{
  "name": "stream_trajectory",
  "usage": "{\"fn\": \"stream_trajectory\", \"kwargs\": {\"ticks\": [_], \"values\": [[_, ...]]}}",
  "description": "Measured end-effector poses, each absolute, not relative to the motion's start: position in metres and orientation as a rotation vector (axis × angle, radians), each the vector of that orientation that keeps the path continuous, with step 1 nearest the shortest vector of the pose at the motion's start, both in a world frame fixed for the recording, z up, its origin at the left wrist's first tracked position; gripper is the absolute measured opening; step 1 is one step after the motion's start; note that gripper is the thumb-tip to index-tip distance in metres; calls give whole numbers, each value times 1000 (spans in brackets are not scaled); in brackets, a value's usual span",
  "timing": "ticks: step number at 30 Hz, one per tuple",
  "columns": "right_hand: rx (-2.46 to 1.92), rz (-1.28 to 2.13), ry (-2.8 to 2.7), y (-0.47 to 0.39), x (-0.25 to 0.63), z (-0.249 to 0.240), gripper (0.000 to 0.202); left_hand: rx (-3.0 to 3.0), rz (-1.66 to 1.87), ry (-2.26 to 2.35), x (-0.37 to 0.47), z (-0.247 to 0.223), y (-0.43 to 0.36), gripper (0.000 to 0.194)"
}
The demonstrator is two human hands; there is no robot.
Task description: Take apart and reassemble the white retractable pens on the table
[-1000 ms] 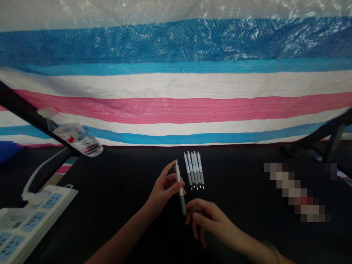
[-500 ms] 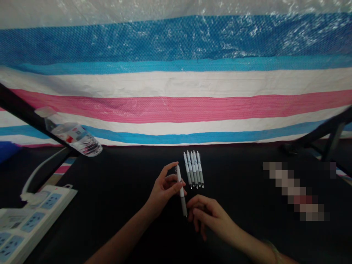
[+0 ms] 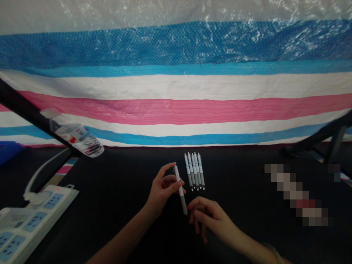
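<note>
Between thumb and fingers my left hand grips a white pen with a grey grip section. The pen is tilted, its tip pointing down toward me, and the index fingertip rests at its top end. Just right of the tip, my right hand hovers with loosely bent fingers spread apart and nothing in them. Beyond both hands, several matching white and grey pens lie side by side in a row on the black table, tips toward me.
A white power strip with a plugged-in cable is at the left edge. A clear water bottle leans near the table's back left corner by a dark frame bar. A striped tarp hangs behind. At right lies a pixelated item.
The view has shifted slightly. My left hand keeps its hold on the pen, and my right hand stays beside its tip with hardly any movement.
</note>
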State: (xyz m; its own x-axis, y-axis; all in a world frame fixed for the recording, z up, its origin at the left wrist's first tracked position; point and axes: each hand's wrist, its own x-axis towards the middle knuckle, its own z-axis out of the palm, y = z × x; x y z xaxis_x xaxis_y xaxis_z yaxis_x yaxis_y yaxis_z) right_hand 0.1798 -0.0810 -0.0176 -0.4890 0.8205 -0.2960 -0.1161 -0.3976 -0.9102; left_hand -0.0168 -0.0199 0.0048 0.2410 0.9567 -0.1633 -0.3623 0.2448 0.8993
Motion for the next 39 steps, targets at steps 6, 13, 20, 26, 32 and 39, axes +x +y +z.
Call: {"fn": "stream_trajectory", "kwargs": {"ticks": [6, 13, 20, 26, 32, 39], "values": [[-1063, 1941, -1167, -81, 178, -14, 39, 851, 1073, 845, -17, 2, -20, 68], [-1058, 1926, -1169, -81, 178, -15, 37, 841, 1080, 850, -16, 1, -19, 69], [-1067, 1918, -1178, -81, 178, -11, 37, 829, 1084, 880, -15, 2, -19, 77], [-1072, 1910, -1189, -80, 177, -11, 37, 826, 1109, 904, -16, 3, -15, 71], [-1069, 1910, -1198, -81, 178, -11, 38, 825, 1145, 929, -16, 6, -12, 72], [-1123, 1793, -1353, -81, 180, -12, 28, 895, 1137, 978, -20, 9, -5, 68]]}}
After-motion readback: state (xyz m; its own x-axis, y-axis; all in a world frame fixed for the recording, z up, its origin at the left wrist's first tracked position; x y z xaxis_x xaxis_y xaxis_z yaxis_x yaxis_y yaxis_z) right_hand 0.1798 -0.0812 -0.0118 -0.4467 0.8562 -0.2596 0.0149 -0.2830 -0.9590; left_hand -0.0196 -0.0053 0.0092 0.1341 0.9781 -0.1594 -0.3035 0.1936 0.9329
